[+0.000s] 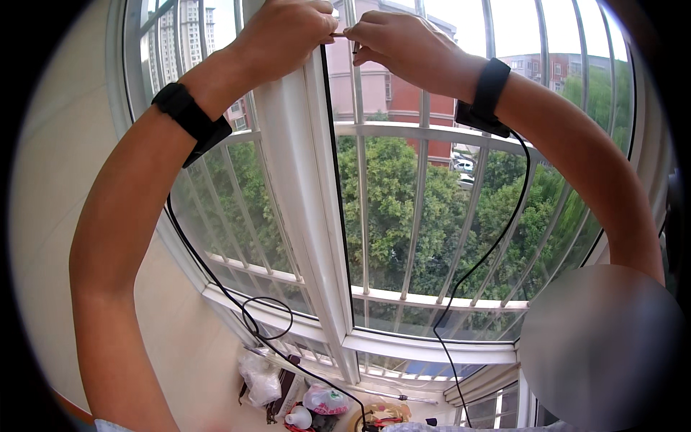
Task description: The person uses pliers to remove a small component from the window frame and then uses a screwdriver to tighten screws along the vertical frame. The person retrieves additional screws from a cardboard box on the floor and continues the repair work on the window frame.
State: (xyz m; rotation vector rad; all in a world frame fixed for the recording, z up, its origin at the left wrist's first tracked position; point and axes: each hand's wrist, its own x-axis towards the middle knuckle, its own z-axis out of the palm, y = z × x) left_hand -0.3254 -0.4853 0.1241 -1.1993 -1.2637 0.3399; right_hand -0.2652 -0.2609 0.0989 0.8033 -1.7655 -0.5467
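Both my arms are raised to the top of the view, in front of a white window frame (291, 144). My left hand (291, 32) is closed high against the upright of the frame, its fingertips partly hidden. To its right, my right hand (410, 50) is closed in a pinch on a short, thin brownish rod (338, 34). The rod bridges the small gap between the two hands. Its exact kind is too small to tell. A small dark piece (355, 48) shows at my right fingers.
Metal bars (421, 187) stand behind the glass, with trees (389, 209) and buildings outside. Black cables (497, 245) hang from the straps on both wrists. Plastic bags (259, 378) and other items lie on the floor below. A blurred round patch hides the lower right.
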